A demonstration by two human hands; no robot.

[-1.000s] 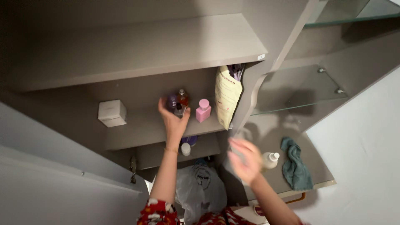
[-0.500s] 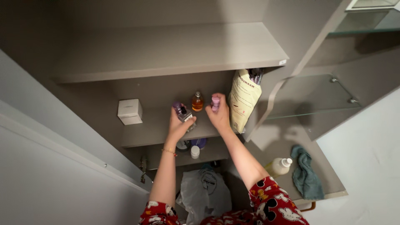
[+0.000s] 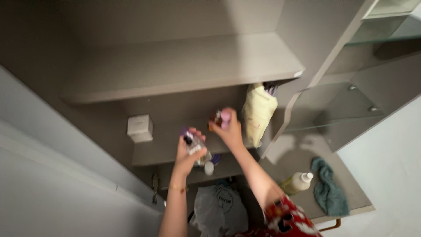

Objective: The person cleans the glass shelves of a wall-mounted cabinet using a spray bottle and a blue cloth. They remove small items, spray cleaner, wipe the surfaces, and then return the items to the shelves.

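Clear bottle (image 3: 196,145) in left hand (image 3: 186,153) (purple-capped)

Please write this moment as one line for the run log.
left hand: holds clear purple-capped bottle | right hand: grips pink-capped bottle | grey shelf

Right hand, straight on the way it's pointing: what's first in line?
The right hand, closed on a pink-capped bottle, points into the middle shelf. Nothing shows beyond the bottle except the cabinet's back panel, so probably that. The cream pouch stands just to its right; depth is blurred.
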